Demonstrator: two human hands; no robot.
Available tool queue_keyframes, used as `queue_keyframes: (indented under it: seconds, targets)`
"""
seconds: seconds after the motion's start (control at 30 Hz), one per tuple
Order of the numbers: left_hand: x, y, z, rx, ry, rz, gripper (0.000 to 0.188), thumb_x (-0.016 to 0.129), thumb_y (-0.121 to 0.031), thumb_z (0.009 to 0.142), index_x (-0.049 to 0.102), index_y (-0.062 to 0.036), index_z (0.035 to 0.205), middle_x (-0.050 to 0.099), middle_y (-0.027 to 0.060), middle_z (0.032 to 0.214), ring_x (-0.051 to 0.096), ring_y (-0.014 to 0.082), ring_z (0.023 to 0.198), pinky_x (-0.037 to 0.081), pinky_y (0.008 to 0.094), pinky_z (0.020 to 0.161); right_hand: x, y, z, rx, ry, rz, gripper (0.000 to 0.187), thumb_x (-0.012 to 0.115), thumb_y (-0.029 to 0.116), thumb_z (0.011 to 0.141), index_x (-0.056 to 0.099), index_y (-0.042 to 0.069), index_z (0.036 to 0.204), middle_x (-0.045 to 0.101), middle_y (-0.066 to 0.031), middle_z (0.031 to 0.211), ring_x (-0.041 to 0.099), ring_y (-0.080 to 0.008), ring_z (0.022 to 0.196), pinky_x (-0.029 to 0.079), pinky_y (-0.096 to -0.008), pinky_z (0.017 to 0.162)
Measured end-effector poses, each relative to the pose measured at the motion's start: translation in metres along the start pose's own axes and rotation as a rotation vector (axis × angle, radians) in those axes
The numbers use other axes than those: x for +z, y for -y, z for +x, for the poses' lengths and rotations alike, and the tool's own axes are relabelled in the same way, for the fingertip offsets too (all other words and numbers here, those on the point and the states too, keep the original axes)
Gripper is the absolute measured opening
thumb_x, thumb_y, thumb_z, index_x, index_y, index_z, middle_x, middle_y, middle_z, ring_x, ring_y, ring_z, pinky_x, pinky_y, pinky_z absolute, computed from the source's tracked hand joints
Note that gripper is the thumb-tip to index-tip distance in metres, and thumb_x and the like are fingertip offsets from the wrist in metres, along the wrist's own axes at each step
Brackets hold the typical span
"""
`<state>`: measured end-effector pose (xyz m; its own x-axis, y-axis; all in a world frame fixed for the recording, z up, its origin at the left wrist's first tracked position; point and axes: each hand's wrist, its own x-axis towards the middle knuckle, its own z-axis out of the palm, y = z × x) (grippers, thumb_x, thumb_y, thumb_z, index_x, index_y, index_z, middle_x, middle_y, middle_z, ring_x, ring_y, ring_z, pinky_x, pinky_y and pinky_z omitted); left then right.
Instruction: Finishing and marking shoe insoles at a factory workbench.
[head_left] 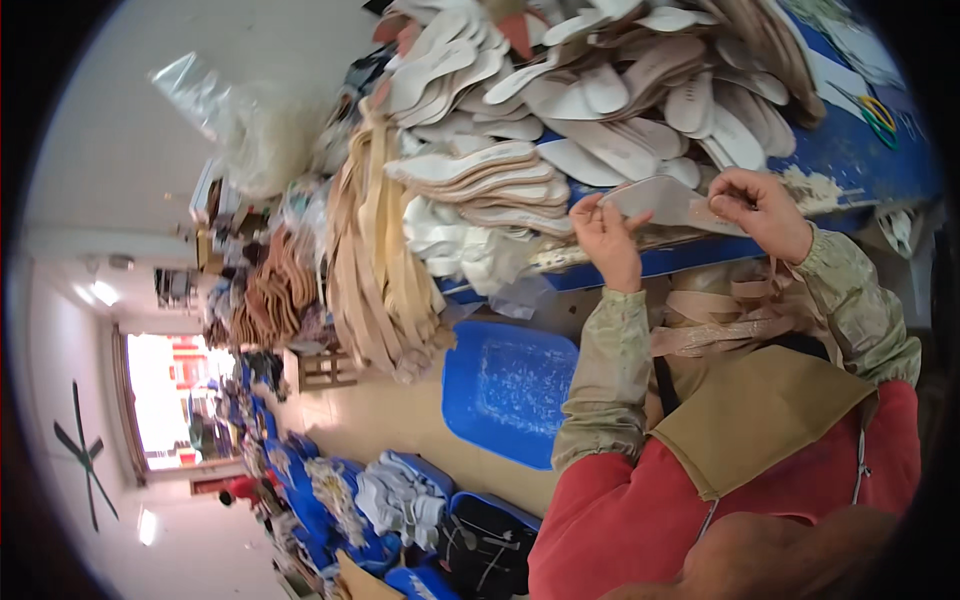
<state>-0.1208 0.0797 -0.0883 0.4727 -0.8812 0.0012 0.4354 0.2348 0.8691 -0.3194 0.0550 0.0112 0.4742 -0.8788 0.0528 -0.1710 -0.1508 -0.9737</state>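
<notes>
A pale shoe insole is held up between my two hands at the edge of the blue worktable. My left hand grips its left end, with the thumb across the near side. At the other end my right hand is closed in a pinch at the insole's edge; the fingertips partly hide what lies between them. Just beyond my hands, loose white and beige insoles lie in a large heap. A neater stack of insoles sits left of my left hand.
Scissors with green and yellow handles lie at the far right. Long beige strips hang over the table's left side, and more strips lie across my lap. Below stands a blue plastic bin. Another person is in the distance.
</notes>
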Motion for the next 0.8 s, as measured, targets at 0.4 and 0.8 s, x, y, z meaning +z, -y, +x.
queue_keyframes:
  seconds: [0.4, 0.8]
  targets:
    - [-0.071, -0.005, 0.024, 0.125, 0.112, -0.119, 0.039, 0.039, -0.004, 0.092, 0.024, -0.0081, 0.128, 0.052, 0.0180, 0.106, 0.061, 0.0257, 0.082, 0.058, 0.0347, 0.070, 0.085, -0.003, 0.097, 0.047, 0.234, -0.093, 0.005, 0.055, 0.002, 0.081, 0.058, 0.001, 0.077, 0.054, -0.0006, 0.066, 0.050, -0.0077, 0.056, 0.041, -0.0197, 0.055]
    - [-0.092, -0.003, 0.035, 0.131, 0.194, -0.139, 0.066, 0.039, -0.004, 0.091, 0.001, -0.0152, 0.143, 0.055, 0.0168, 0.103, 0.062, 0.0240, 0.082, 0.058, 0.0351, 0.068, 0.131, -0.014, 0.128, 0.149, 0.274, -0.214, 0.008, 0.057, 0.001, 0.078, 0.061, -0.001, 0.072, 0.057, -0.0021, 0.062, 0.052, -0.0086, 0.050, 0.041, -0.0214, 0.050]
